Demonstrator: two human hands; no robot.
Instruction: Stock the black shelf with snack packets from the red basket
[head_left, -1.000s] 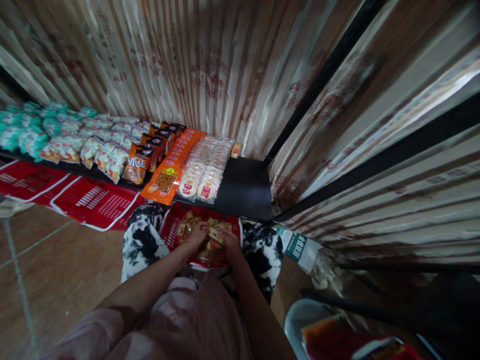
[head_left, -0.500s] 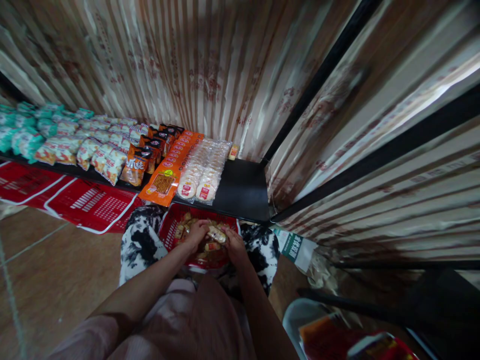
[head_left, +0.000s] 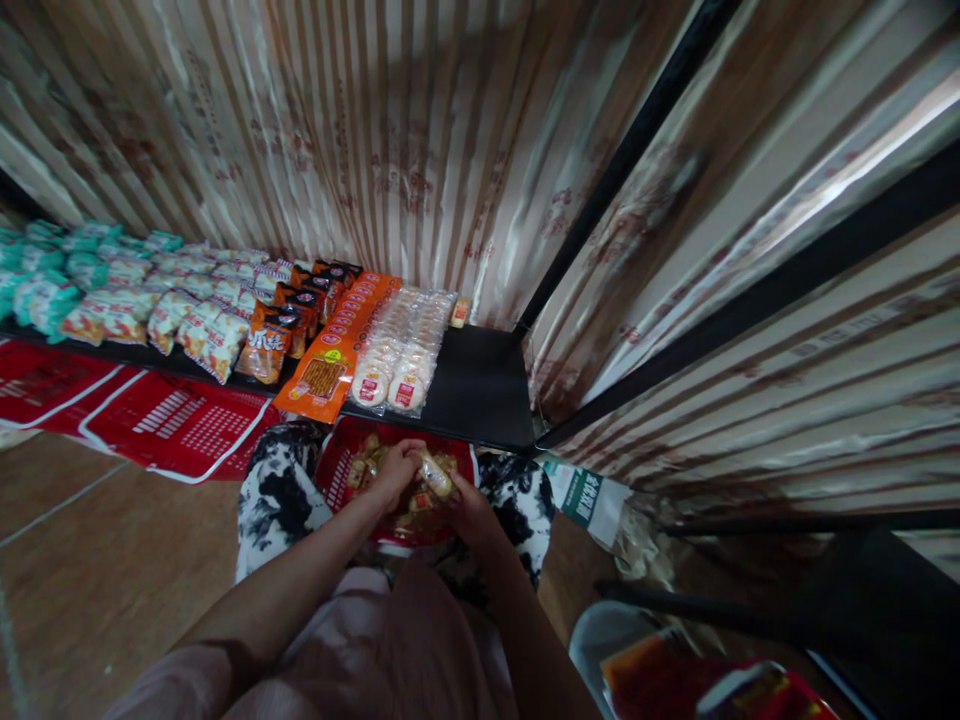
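Between my knees stands a red basket with several small wrapped snacks in it. Over the basket, both hands are closed on one wrapped snack, a pale, elongated packet in clear film. My left hand pinches its left end. At its right end, my right hand grips with the fingers partly hidden from view. Behind the basket, the black shelf bears two rows of round white wrapped crackers and a flat orange packet.
Further left on the shelf are orange-black bags, white snack bags and green bags. Red baskets lie under it. Black posts cross the draped sheeting on the right. A grey tub stands low right.
The wrapped snack has turned between my hands and slopes more steeply down to the right. My right hand sits slightly lower. The camera view has shifted a little.
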